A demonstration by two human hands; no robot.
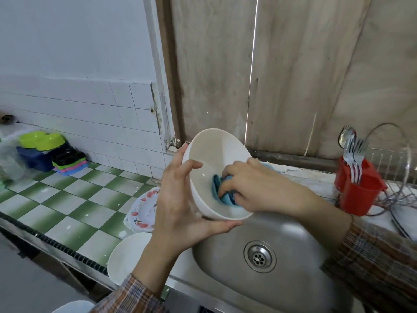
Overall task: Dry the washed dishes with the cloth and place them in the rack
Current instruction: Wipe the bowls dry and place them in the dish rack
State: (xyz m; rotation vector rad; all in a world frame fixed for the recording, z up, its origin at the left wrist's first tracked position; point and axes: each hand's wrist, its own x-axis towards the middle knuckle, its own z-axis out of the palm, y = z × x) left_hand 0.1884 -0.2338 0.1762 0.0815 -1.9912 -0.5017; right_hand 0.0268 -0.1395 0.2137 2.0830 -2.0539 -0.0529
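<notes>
The left hand (180, 199) grips a white bowl (209, 154) by its side, tipped over the sink (293, 267). The right hand (255, 186) presses a bunched blue cloth (217, 187) inside the bowl. The rack (397, 177) stands at the right.

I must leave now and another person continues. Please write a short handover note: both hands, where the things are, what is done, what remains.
Left grip holds the white bowl tilted over the sink.
Right grip holds the blue cloth inside the bowl.
Wire rack stands right of the sink, with forks in its red cutlery holder.
Done: no dish shows in the rack.
Left: finish and rack this bowl, then probably the flowered plate and white dish left of the sink.
</notes>
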